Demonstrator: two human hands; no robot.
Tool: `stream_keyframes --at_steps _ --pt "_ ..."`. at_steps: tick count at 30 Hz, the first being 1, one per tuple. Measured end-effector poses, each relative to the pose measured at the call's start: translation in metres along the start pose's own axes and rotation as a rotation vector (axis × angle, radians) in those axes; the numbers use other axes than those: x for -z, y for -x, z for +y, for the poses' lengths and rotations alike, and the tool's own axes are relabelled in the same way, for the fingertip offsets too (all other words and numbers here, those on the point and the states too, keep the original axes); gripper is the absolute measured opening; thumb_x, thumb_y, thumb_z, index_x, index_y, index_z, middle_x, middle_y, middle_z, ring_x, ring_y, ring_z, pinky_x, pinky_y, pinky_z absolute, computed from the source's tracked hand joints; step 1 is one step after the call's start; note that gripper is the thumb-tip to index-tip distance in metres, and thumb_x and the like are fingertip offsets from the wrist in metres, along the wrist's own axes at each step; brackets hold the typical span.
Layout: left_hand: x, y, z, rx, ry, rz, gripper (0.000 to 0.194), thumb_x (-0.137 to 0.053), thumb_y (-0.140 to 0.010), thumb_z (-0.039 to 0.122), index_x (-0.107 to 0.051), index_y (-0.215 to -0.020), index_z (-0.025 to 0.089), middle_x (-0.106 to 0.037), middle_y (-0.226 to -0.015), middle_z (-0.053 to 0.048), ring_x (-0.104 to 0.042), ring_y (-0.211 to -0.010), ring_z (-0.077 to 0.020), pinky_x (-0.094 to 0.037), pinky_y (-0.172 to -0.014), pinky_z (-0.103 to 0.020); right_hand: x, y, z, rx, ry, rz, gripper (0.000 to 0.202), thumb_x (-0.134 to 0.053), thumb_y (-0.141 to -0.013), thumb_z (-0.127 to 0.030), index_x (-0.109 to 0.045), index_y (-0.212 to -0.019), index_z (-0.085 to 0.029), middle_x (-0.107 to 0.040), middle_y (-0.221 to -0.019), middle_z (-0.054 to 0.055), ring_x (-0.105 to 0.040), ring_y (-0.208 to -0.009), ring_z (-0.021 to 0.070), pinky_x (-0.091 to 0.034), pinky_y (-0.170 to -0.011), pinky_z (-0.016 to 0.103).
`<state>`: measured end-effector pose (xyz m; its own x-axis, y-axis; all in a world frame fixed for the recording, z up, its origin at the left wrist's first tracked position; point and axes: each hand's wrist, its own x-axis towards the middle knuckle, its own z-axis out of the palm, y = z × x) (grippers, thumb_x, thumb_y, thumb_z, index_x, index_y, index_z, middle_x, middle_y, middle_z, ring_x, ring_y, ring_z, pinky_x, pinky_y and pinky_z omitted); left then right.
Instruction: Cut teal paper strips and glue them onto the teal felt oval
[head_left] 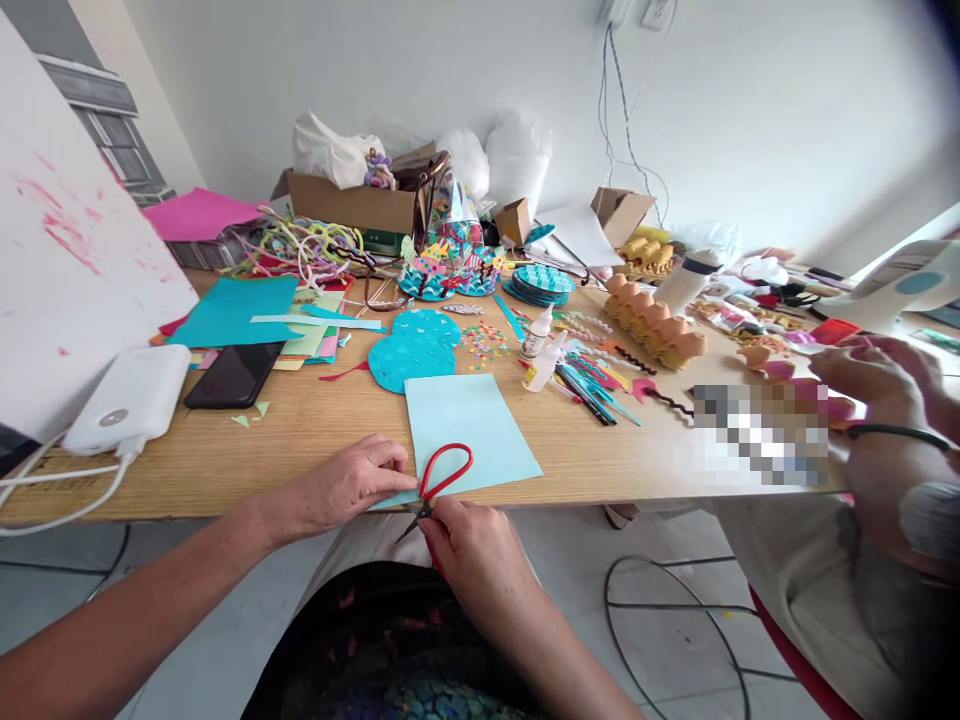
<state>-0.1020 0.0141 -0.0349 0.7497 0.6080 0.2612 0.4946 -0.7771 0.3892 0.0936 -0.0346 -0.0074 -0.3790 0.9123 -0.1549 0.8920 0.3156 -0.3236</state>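
Light blue paper (472,425) lies near the table's front edge. Red-handled scissors (448,468) sit at its lower left corner, their dark blades pointing down and left past the edge. My right hand (480,560) is closed around the scissors, with one red loop showing above it. Just left of the scissors, my left hand (352,487) rests at the paper's lower left corner with its fingers bent together; a narrow light blue piece shows under the fingertips. Behind the paper are blue rounded cutouts (409,358).
At the left are a black phone (234,375) and a white power bank (127,398). Glue bottles (541,362), pens (585,392) and egg cartons (652,320) stand or lie to the right. A person's hands (874,375) work at the far right.
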Motion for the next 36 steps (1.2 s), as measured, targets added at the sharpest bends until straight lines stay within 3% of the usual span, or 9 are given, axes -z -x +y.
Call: stream_keyframes --at_steps 7,16,22,28,36 --pt "0.003 0.002 0.002 0.003 0.01 0.002 0.025 -0.042 -0.092 0.019 -0.062 -0.105 0.024 -0.056 -0.092 -0.004 -0.049 -0.087 -0.0151 -0.038 -0.079 -0.026 -0.006 0.0 0.006 0.009 -0.071 0.04 0.013 -0.052 -0.086 -0.023 -0.059 -0.076 -0.019 -0.069 -0.075 0.001 -0.062 -0.067 0.0143 -0.029 -0.054 0.021" --pt "0.027 0.019 0.004 0.079 0.076 -0.112 0.023 -0.043 -0.091 0.016 -0.061 -0.104 0.023 -0.056 -0.097 -0.003 -0.05 -0.092 -0.0157 -0.039 -0.082 -0.026 -0.001 0.0 0.009 0.031 -0.071 0.04 0.013 -0.052 -0.086 -0.023 -0.06 -0.075 -0.019 -0.069 -0.073 0.001 -0.061 -0.064 0.0133 -0.029 -0.053 0.021" --pt "0.025 0.031 0.002 0.075 0.091 -0.109 0.023 -0.046 -0.09 0.018 -0.058 -0.108 0.024 -0.054 -0.102 -0.004 -0.049 -0.096 -0.0161 -0.039 -0.084 -0.026 0.005 -0.004 0.01 0.026 -0.015 0.015 0.016 -0.05 -0.087 -0.024 -0.06 -0.076 -0.019 -0.068 -0.074 0.002 -0.061 -0.067 0.0139 -0.029 -0.054 0.022" --pt "0.016 0.02 0.007 0.102 0.108 -0.058 0.017 -0.046 -0.09 0.02 -0.063 -0.095 0.021 -0.055 -0.09 -0.002 -0.051 -0.084 -0.0131 -0.039 -0.074 -0.021 0.005 -0.005 0.015 0.022 -0.007 0.034 0.016 -0.049 -0.088 -0.024 -0.059 -0.076 -0.019 -0.068 -0.074 0.001 -0.06 -0.065 0.013 -0.025 -0.053 0.022" --pt "0.018 0.009 0.01 0.126 0.191 -0.109 0.016 -0.048 -0.089 0.021 -0.062 -0.098 0.021 -0.055 -0.093 -0.002 -0.053 -0.085 -0.0126 -0.04 -0.075 -0.019 0.005 -0.002 0.018 0.009 -0.019 0.054 0.015 -0.051 -0.087 -0.023 -0.057 -0.074 -0.019 -0.068 -0.074 0.0 -0.06 -0.065 0.0126 -0.023 -0.051 0.022"
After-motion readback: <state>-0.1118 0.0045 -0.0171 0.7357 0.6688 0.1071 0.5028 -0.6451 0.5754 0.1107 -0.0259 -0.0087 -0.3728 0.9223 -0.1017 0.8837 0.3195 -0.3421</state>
